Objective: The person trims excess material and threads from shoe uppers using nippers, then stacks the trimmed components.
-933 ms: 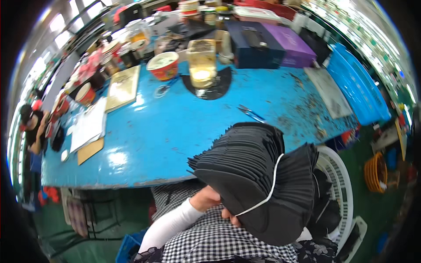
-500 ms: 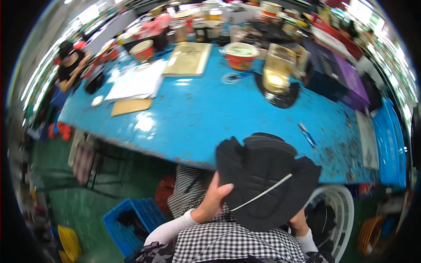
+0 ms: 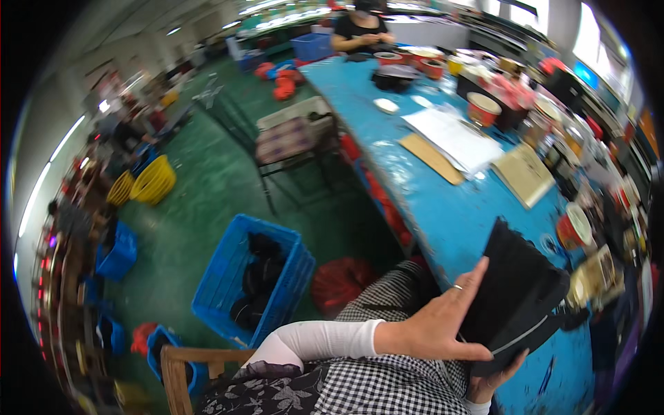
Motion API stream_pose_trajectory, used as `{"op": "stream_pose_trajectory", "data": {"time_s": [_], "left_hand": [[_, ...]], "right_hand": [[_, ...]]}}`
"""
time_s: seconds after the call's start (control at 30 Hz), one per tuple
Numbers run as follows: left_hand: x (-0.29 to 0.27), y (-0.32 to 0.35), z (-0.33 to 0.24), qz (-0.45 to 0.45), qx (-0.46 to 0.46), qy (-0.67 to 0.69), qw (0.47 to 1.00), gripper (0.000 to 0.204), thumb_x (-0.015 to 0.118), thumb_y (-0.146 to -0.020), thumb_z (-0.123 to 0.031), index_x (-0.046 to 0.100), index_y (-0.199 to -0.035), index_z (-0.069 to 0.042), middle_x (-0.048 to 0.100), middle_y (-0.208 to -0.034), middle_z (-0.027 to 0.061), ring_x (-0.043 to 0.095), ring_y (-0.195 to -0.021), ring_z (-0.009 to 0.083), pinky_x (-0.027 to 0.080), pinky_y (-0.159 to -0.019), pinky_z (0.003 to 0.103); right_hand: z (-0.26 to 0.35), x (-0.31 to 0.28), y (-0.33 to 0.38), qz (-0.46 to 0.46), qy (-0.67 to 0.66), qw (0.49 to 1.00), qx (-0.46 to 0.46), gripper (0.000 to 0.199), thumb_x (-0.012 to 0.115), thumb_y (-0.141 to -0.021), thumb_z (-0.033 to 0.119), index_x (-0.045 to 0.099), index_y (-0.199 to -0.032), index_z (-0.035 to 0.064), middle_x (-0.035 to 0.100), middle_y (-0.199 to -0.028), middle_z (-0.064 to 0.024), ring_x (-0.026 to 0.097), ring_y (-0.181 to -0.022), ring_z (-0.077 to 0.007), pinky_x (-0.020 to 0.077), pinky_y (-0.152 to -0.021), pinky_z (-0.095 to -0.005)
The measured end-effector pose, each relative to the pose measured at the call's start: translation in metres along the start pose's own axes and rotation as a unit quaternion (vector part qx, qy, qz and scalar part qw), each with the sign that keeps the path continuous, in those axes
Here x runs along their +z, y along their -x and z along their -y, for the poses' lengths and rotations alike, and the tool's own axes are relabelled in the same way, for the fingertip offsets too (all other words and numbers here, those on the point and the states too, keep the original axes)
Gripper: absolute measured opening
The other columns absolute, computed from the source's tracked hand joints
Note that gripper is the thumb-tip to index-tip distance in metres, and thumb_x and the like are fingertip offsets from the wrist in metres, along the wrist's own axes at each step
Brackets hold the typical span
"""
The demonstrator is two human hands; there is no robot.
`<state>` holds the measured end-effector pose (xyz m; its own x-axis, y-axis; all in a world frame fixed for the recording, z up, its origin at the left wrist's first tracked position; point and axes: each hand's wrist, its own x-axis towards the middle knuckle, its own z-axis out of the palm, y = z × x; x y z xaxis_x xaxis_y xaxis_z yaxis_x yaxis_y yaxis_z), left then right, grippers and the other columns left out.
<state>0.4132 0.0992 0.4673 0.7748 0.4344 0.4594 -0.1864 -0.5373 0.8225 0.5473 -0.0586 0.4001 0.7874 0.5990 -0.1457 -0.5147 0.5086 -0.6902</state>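
Observation:
A black padded fabric piece [image 3: 515,290] with a narrow pale strip along its lower part is held up over the table's near edge. My left hand [image 3: 430,325] grips its left side, with the index finger and thumb spread against the fabric. Beneath it, my right hand [image 3: 499,379] holds the lower edge, partly hidden by the piece. Close by on the blue table [image 3: 394,173] lies a slim, small tool [image 3: 546,375], too blurred to name.
On the floor to my left stands a blue crate [image 3: 238,277] with black pieces inside. Papers [image 3: 453,138], a yellowish book [image 3: 523,174] and several tubs crowd the table. A chair [image 3: 285,142] stands beyond the crate; another person [image 3: 360,34] sits at the far end.
My view has swung left, bringing the crate, chair and floor further in. The black piece has turned and now appears narrower; both hands still hold it.

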Motion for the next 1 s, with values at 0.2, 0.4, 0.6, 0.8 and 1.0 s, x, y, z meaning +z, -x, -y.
{"op": "stream_pose_trajectory", "data": {"time_s": [0.2, 0.4, 0.6, 0.8, 1.0], "left_hand": [[0.000, -0.005, -0.022, -0.071, 0.178, -0.151, 0.970, 0.072, 0.067, -0.083, -0.027, 0.032, -0.144, -0.010, 0.024, -0.144, 0.0361, 0.033, -0.133, 0.0441, 0.035, -0.106, 0.046], [0.021, 0.002, -0.021, -0.167, 0.218, -0.313, 0.909, 0.041, 0.060, -0.082, -0.016, 0.059, -0.119, 0.001, 0.049, -0.119, 0.0116, 0.048, -0.116, 0.0301, 0.044, -0.098, 0.043], [0.017, 0.005, -0.012, -0.163, 0.233, -0.317, 0.905, 0.035, 0.064, -0.077, -0.015, 0.059, -0.104, 0.006, 0.051, -0.111, 0.0131, 0.048, -0.114, 0.0291, 0.045, -0.093, 0.041], [0.006, 0.013, -0.013, -0.125, 0.149, -0.164, 0.967, 0.017, 0.068, -0.066, -0.012, 0.054, -0.073, -0.004, 0.050, -0.075, 0.0077, 0.052, -0.075, 0.0236, 0.045, -0.066, 0.033], [0.004, 0.032, -0.027, -0.111, 0.129, -0.096, 0.981, 0.016, 0.065, -0.069, -0.007, 0.049, -0.067, -0.008, 0.052, -0.052, 0.0063, 0.055, -0.046, 0.0257, 0.041, -0.044, 0.034]], "right_hand": [[-0.039, -0.008, -0.033, 0.223, 0.264, 0.911, -0.228, 0.080, 0.056, -0.086, 0.054, 0.032, -0.141, 0.0010, 0.044, -0.138, -0.0143, 0.046, -0.125, -0.0252, 0.0396, -0.107, -0.0397], [-0.043, 0.013, -0.039, 0.170, 0.203, 0.958, -0.112, 0.082, 0.058, -0.085, 0.053, 0.031, -0.141, 0.0002, 0.045, -0.137, -0.0152, 0.047, -0.124, -0.0262, 0.0406, -0.106, -0.0399], [-0.031, 0.049, -0.032, 0.068, 0.146, 0.987, -0.024, 0.083, 0.059, -0.083, 0.052, 0.031, -0.141, -0.0006, 0.046, -0.137, -0.0162, 0.048, -0.123, -0.0272, 0.0417, -0.105, -0.0400], [-0.030, 0.050, -0.035, 0.055, 0.129, 0.990, 0.016, 0.083, 0.059, -0.083, 0.051, 0.032, -0.141, -0.0003, 0.046, -0.137, -0.0159, 0.048, -0.123, -0.0276, 0.0408, -0.105, -0.0407], [-0.028, 0.045, -0.032, 0.084, 0.128, 0.986, 0.071, 0.081, 0.059, -0.082, 0.050, 0.033, -0.141, 0.0003, 0.046, -0.137, -0.0153, 0.047, -0.123, -0.0278, 0.0393, -0.105, -0.0417]]}}
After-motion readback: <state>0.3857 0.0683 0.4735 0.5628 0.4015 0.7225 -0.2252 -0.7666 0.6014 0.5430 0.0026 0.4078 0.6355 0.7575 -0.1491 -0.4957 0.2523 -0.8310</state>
